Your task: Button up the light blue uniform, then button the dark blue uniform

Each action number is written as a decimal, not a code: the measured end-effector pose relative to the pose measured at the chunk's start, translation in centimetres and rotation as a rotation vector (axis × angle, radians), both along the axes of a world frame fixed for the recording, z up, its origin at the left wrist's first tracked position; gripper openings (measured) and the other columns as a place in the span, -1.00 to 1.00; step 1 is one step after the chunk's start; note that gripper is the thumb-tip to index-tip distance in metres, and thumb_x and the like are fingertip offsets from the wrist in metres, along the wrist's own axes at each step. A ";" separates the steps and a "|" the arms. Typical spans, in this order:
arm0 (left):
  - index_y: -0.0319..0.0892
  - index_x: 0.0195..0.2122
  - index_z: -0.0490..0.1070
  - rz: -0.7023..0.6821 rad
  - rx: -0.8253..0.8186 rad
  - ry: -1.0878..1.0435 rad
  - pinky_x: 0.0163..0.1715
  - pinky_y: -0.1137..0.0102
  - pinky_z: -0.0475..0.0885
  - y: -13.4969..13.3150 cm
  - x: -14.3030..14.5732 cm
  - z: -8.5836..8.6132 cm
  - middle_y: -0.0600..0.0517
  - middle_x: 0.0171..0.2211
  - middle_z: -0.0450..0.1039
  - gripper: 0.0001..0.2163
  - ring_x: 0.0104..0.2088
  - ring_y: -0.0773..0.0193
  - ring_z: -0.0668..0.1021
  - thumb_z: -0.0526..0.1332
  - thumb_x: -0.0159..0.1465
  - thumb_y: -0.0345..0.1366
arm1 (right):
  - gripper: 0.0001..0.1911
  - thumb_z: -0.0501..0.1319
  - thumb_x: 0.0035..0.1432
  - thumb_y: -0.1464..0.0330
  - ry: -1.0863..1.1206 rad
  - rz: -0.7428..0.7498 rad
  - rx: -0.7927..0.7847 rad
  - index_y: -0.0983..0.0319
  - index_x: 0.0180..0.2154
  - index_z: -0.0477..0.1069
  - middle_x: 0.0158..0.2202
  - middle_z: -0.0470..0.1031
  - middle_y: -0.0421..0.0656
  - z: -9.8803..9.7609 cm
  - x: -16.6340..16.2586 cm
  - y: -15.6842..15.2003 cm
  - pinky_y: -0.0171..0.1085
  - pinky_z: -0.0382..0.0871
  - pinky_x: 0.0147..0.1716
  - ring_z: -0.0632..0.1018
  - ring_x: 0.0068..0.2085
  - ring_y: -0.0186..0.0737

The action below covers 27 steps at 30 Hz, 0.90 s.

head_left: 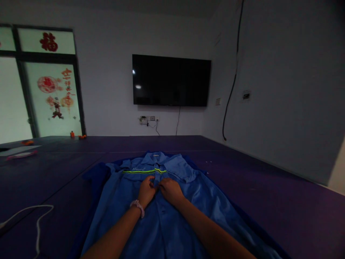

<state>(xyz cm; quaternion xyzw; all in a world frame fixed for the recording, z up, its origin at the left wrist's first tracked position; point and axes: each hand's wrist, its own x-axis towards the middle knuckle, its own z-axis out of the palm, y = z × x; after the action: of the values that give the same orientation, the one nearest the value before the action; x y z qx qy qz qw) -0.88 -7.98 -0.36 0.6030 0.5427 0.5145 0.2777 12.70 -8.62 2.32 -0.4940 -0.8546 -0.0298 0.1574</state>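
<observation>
A blue work shirt [145, 230] with yellow-green stripes across its chest lies front up, collar pointing away from me. My left hand [147, 190], with a pinkish band [138, 208] around its wrist, is closed on the shirt's front placket just below the stripes. From the other side my right hand [170, 190] pinches the same placket, the fingertips of both hands nearly meeting. Whatever small part sits between the fingers is hidden. A button [163, 209] shows lower down the placket. Darker blue fabric [97, 177] shows beneath the shirt's edges.
The shirt lies on a dark purple surface [256, 190]. A white cable [38, 226] curls at the lower left. Small orange objects [82, 137] stand at the back left. A television [171, 81] hangs on the far wall, and a black cable [232, 90] dangles along the right wall.
</observation>
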 end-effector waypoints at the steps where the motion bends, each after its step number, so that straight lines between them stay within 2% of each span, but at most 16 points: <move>1: -0.28 -0.17 0.36 0.013 0.008 0.029 -0.52 0.50 0.20 -0.1 0.0 0.1 0.20 -0.63 0.25 -0.61 -0.58 0.40 0.35 0.22 -0.10 -0.49 | -0.71 -0.02 0.16 0.40 0.001 0.000 0.000 0.22 -0.21 0.45 -0.17 0.48 -0.08 0.0 0.0 0.0 -0.29 0.24 -0.14 0.44 -0.10 -0.16; 10: -0.27 -0.14 0.35 0.046 0.003 0.150 -0.48 0.50 0.24 -0.3 -0.1 0.3 0.16 -0.59 0.30 -0.61 -0.53 0.38 0.40 0.18 -0.05 -0.55 | -0.74 0.02 0.15 0.37 0.039 0.010 -0.006 0.20 -0.19 0.44 -0.16 0.48 -0.10 -0.2 0.1 0.1 -0.31 0.23 -0.13 0.43 -0.08 -0.18; 17: -0.27 -0.15 0.36 0.053 0.016 0.161 -0.47 0.49 0.26 -0.2 -0.2 0.3 0.12 -0.58 0.35 -0.68 -0.51 0.34 0.44 0.16 0.02 -0.51 | -0.72 -0.01 0.18 0.37 0.023 -0.001 -0.005 0.21 -0.20 0.45 -0.17 0.49 -0.08 0.1 0.0 -0.2 -0.31 0.23 -0.15 0.44 -0.09 -0.18; 27: -0.26 -0.16 0.37 0.048 0.013 0.142 -0.48 0.50 0.26 -0.2 -0.1 0.3 0.12 -0.56 0.36 -0.66 -0.51 0.37 0.43 0.14 0.00 -0.54 | -0.77 0.02 0.16 0.37 0.073 0.004 0.029 0.24 -0.27 0.44 -0.22 0.49 -0.10 -0.2 0.1 -0.1 -0.35 0.24 -0.20 0.46 -0.14 -0.21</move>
<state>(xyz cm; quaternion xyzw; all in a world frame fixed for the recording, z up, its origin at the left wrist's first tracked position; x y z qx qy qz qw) -0.99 -8.21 -0.02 0.6266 0.5722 0.4803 0.2220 12.77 -8.71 2.15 -0.4907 -0.8487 -0.0239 0.1959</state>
